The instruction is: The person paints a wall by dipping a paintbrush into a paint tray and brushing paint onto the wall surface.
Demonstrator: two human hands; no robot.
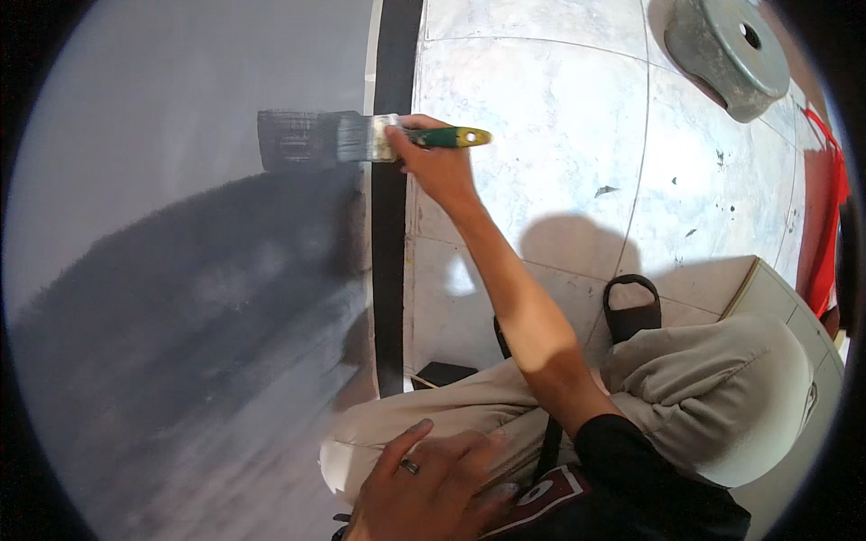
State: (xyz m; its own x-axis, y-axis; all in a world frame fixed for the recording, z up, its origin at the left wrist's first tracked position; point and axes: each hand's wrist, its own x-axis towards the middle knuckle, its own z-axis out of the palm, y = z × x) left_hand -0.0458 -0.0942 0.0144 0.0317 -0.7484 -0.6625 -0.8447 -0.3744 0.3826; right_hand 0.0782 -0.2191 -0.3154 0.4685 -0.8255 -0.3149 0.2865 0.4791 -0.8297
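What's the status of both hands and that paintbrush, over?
Right hand gripping paintbrush. Left hand open, over trousers. Bristles against grey wall. Stool off right, apart from paintbrush.

The person wears a black shirt [663,478], beige trousers [713,388], black slippers [636,321], a ring [409,467] and perhaps a wristband [340,528].

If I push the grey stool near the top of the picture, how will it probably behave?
The grey stool looks like moulded plastic, so it is probably light and stiff. The floor tiles look smooth, so it may slide. Its squat shape suggests it would not tip easily.
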